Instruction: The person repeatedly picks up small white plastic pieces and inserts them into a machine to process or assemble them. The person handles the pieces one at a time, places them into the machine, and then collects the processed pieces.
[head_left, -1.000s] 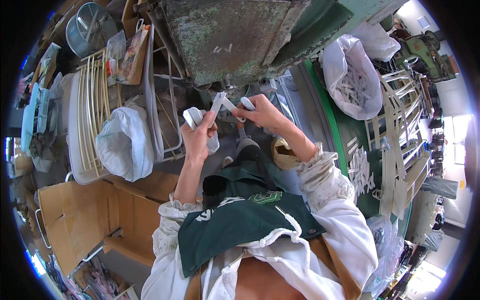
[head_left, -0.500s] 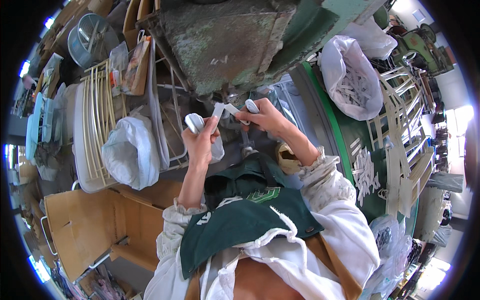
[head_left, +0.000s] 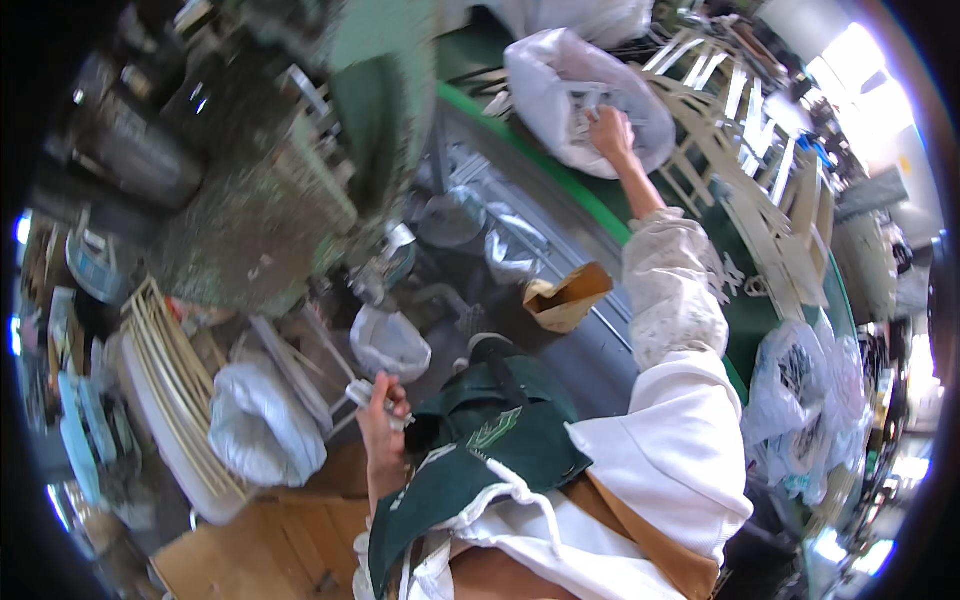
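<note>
My right hand reaches into the white sack, its fingertips down among light strips. Blur keeps me from telling whether those fingers grip a strip. Low and close to my body, my left hand is closed on white plastic pieces, which stick out past the thumb side. Just beyond it hangs or stands a small white bag, with its mouth facing up. The green-painted machine stands ahead and to the left.
A larger white bag and bundled pale rods lie left, above a cardboard box. A brown paper bag stands on the floor. At right, the green-edged table carries pale frames and clear plastic bags.
My view has swung to the right. My right hand has left the machine front and gone into the sack. My left hand has drawn back toward my body, still holding white pieces.
</note>
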